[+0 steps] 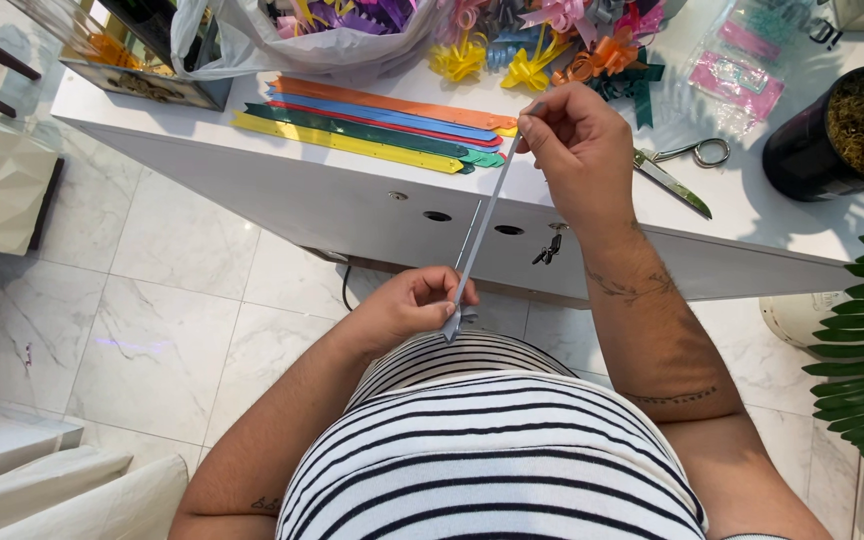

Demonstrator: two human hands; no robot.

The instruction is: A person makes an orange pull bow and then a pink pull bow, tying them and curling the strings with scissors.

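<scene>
1. We see a grey ribbon strip point(480, 225) stretched taut in front of the counter point(352, 200) edge.
2. Our right hand point(570, 150) pinches its top end; our left hand point(414, 305) is clenched around its lower end.
3. Coloured strips point(372, 128) lie flat on the counter, scissors point(680, 170) just right.
4. Clear pink packets point(737, 75) sit beyond, near a black pot point(812, 150).
5. Open tiled floor point(172, 300) lies left.

Flat coloured strips point(372, 125) lie beside scissors point(674, 172), finished ribbon bows point(542, 50), a dark moss-filled pot point(837, 135) and a plastic bag point(292, 40) on the white table point(282, 190).
</scene>
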